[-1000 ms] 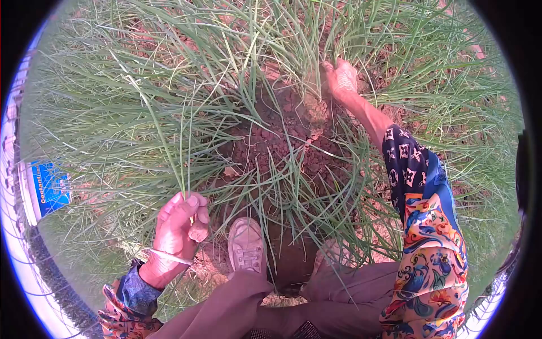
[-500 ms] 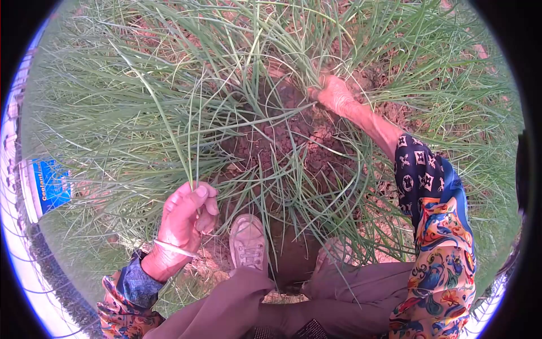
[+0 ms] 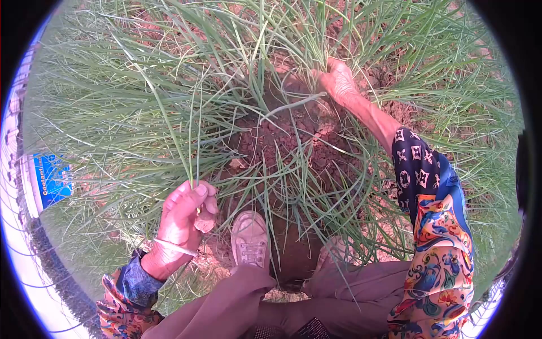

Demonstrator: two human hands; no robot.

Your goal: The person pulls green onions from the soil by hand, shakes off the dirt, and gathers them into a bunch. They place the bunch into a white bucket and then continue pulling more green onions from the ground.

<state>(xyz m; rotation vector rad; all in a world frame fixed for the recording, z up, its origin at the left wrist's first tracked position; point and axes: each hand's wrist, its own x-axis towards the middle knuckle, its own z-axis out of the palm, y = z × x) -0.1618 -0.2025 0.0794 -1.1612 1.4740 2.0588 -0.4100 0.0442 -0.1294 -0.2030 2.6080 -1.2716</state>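
My left hand (image 3: pixel 185 217) is closed in a pinch around a few long, thin, onion-like green stalks (image 3: pixel 174 133), which stand up from the fingers. A pale bangle circles that wrist. Farther forward, my right hand (image 3: pixel 340 85) is closed low at the base of a clump of similar green stalks (image 3: pixel 316 48). Leaves and the hand itself partly hide its fingertips. A pale, bent leaf (image 3: pixel 292 106) lies just left of the right hand, over dark soil (image 3: pixel 282 144).
Dense green plants (image 3: pixel 113 113) surround the bare soil patch. My shoe (image 3: pixel 249 240) stands at its near edge, the other foot partly hidden by leaves. A blue-labelled white container (image 3: pixel 53 179), marked "Coolant", sits at the left.
My right hand has moved slightly forward at the clump's base. The pale, bent leaf now shows beside it. My left hand stays nearly still with its stalks.
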